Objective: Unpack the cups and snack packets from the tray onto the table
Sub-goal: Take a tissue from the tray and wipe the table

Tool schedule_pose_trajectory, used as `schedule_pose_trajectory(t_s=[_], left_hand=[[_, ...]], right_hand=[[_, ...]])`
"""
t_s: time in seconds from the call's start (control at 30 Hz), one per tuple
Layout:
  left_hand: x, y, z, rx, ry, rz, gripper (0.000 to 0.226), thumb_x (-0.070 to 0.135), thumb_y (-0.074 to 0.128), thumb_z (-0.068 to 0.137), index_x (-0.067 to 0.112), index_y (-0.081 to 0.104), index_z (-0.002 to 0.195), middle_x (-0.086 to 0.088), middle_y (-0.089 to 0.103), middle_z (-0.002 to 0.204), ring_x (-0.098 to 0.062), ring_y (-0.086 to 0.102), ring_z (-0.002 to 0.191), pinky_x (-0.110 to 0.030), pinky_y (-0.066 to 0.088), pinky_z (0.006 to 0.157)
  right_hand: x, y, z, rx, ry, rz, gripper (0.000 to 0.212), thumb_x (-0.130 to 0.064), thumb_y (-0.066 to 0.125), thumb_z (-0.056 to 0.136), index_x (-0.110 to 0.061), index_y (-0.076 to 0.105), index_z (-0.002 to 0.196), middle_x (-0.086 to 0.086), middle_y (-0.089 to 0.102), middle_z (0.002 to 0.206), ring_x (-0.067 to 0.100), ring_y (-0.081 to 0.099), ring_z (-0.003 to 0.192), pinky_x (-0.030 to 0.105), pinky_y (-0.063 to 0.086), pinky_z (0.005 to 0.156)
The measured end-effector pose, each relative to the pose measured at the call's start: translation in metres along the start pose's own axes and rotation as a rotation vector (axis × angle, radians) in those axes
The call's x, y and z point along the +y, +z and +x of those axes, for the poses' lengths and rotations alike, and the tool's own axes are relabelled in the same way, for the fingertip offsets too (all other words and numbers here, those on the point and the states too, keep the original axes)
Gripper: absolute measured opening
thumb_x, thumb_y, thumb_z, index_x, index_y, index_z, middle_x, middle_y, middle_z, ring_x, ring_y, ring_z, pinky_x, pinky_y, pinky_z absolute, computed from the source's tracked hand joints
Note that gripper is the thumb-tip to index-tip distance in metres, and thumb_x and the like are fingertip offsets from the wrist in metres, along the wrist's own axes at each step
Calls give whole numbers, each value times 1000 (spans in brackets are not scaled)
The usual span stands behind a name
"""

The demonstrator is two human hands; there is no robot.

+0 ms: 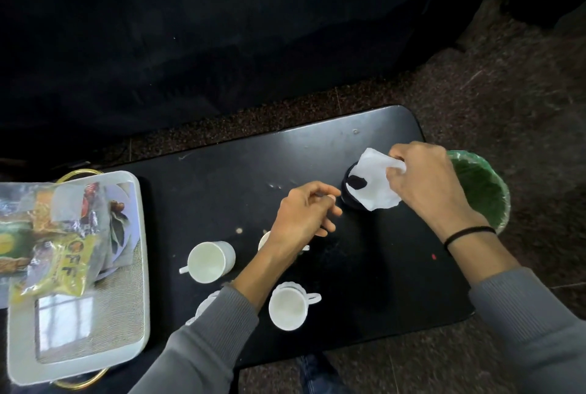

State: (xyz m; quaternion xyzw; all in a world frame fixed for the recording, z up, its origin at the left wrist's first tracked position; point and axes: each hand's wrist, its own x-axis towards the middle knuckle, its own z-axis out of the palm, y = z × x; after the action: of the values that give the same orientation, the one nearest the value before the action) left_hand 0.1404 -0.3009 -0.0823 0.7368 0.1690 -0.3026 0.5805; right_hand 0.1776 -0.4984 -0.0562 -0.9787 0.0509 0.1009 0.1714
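A white tray [139, 266] with gold handles lies at the left end of the black table [241, 171]. Several snack packets [60, 260] in a clear bag rest on its far half. White cups stand on the table: one [209, 262] left of my left forearm, one [290, 308] near the front edge, and two more partly hidden under my left arm. My left hand [304, 216] hovers over the table's middle, fingers loosely curled, holding nothing. My right hand [425, 184] pinches a white tissue [375, 185] over a black round holder [350, 197].
A green-lined bin [482, 190] stands just past the table's right edge, behind my right wrist. Brown carpet surrounds the table. A dark sofa fills the far side. A plate lies under the packets on the tray.
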Motion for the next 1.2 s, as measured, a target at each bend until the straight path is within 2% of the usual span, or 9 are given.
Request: schedule_pose_trajectory(t_s=[0.07, 0.23, 0.37, 0.5, 0.73, 0.87, 0.93, 1.07, 1.2], left_hand=[[2, 4, -1, -9, 63, 65, 23, 16, 55, 98, 26, 72, 110, 1, 73, 70, -16, 57, 50, -28, 55, 60], [10, 20, 2, -94, 113, 417, 45, 35, 49, 86, 48, 57, 128, 8, 73, 57, -15, 58, 38, -28, 56, 69], [16, 36, 8, -198, 92, 685, 51, 38, 47, 86, 45, 48, 137, 11, 73, 56, -7, 63, 36, -22, 48, 71], [19, 46, 14, -220, 127, 884, 50, 35, 47, 92, 32, 46, 141, 5, 74, 57, -3, 59, 32, -25, 51, 77], [24, 50, 18, -292, 14, 769, 41, 28, 50, 92, 28, 50, 133, 3, 75, 58, -11, 68, 41, -23, 59, 59], [20, 51, 16, -224, 33, 707, 48, 27, 53, 90, 32, 47, 137, 7, 70, 50, -9, 64, 36, -18, 51, 56], [18, 51, 14, -152, 75, 688, 52, 28, 53, 89, 36, 46, 140, 8, 69, 49, -8, 61, 32, -18, 48, 61], [22, 43, 4, -81, 119, 663, 54, 27, 55, 89, 33, 44, 142, 5, 75, 59, -6, 60, 36, -28, 55, 89], [30, 35, -9, -66, 153, 643, 52, 26, 54, 92, 29, 43, 142, 4, 76, 62, -8, 66, 50, -34, 53, 96]], right_hand=[[-1, -1, 0, 5, 7, -14, 4, -1, 62, 84, -1, 66, 82, 16, 63, 82, 40, 60, 79, 44, 53, 66], [2, -1, 1, 32, 50, 23, 13, -3, 65, 82, -7, 70, 94, 16, 70, 92, 41, 64, 85, 45, 56, 72], [4, 13, -3, -29, 86, 49, 15, -7, 65, 86, -5, 66, 101, 20, 70, 101, 42, 65, 94, 48, 56, 80], [7, 22, -6, 32, 106, 131, 15, -13, 66, 88, -5, 62, 100, 18, 69, 101, 40, 63, 94, 47, 55, 79], [16, 23, -12, 112, 118, 205, 11, -14, 65, 90, -4, 66, 91, 14, 69, 86, 35, 63, 84, 41, 51, 76], [14, 24, -13, 87, 99, 196, 13, -15, 66, 92, -2, 65, 95, 16, 69, 93, 36, 63, 88, 43, 52, 77], [12, 24, -16, 92, 121, 217, 16, -18, 66, 92, -4, 64, 101, 16, 68, 99, 35, 63, 92, 42, 51, 81], [6, 19, -26, 99, 175, 254, 32, -24, 68, 92, -8, 58, 117, 15, 64, 106, 34, 62, 99, 47, 50, 87], [-5, 7, -36, 153, 181, 291, 38, -29, 71, 91, -12, 51, 119, 11, 63, 102, 30, 63, 94, 49, 52, 81]])
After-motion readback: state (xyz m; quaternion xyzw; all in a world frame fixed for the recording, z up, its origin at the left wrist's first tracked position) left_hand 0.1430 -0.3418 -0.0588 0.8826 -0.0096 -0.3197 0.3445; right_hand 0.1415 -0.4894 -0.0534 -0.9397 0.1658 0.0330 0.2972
